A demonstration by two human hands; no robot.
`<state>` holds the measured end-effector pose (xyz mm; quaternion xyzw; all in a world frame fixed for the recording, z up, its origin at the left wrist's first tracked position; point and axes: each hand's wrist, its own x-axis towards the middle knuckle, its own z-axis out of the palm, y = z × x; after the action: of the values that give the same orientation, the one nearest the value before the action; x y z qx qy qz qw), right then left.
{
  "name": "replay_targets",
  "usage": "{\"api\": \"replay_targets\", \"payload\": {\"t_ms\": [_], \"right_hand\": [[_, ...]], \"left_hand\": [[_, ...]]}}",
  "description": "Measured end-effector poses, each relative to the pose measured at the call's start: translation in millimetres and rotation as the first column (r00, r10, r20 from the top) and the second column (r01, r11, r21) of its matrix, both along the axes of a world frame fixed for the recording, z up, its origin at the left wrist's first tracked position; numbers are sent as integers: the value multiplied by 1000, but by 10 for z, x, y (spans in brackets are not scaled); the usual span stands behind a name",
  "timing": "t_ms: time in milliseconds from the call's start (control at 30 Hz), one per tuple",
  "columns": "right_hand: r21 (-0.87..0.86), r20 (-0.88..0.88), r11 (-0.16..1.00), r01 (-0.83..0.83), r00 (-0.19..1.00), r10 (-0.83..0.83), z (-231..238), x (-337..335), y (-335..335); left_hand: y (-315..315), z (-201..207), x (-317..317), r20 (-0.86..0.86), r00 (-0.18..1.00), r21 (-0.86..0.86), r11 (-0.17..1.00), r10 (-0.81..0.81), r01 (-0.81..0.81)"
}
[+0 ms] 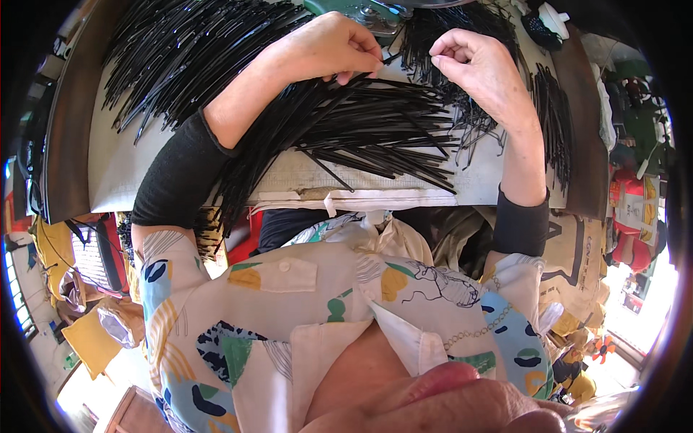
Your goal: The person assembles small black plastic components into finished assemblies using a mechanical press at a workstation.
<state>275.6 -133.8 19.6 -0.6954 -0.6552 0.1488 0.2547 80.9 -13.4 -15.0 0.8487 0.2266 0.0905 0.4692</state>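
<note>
Long, thin black strips point(375, 119) lie in a loose pile on the white tabletop point(115, 162). Above the pile's far end is my left hand point(339, 54), its fingers pinched together; the end of a black strip pokes out by the fingertips. To its right, my right hand point(480, 68) is raised with thumb and forefinger closed and the other fingers curled. Whatever it may hold is too small to make out. The two hands are apart, with a short gap between the fingertips. Black sleeves cover part of both forearms.
A wide heap of black strips point(195, 61) spreads over the table's left side. Shorter, tangled black pieces point(462, 32) lie behind my right hand, and a narrow bundle point(552, 123) rests at the right edge. A green machine with a metal plate point(375, 18) stands at the back.
</note>
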Motion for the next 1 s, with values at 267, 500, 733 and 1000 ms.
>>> {"api": "replay_targets", "payload": {"t_ms": [267,500,733,1000], "right_hand": [[2,-357,1000,11,934,-10,-255,-74,99],[-2,-562,998,-59,826,48,-360,-54,144],[-44,-667,996,-78,745,29,-365,-5,164],[-52,-724,996,-69,690,10,-384,26,158]], "left_hand": [[20,-41,-8,53,998,2,1000,29,-29],[2,-51,22,44,998,23,998,51,-52],[7,-69,17,130,991,-111,994,33,-19],[11,-99,26,187,981,-285,958,55,1]]}}
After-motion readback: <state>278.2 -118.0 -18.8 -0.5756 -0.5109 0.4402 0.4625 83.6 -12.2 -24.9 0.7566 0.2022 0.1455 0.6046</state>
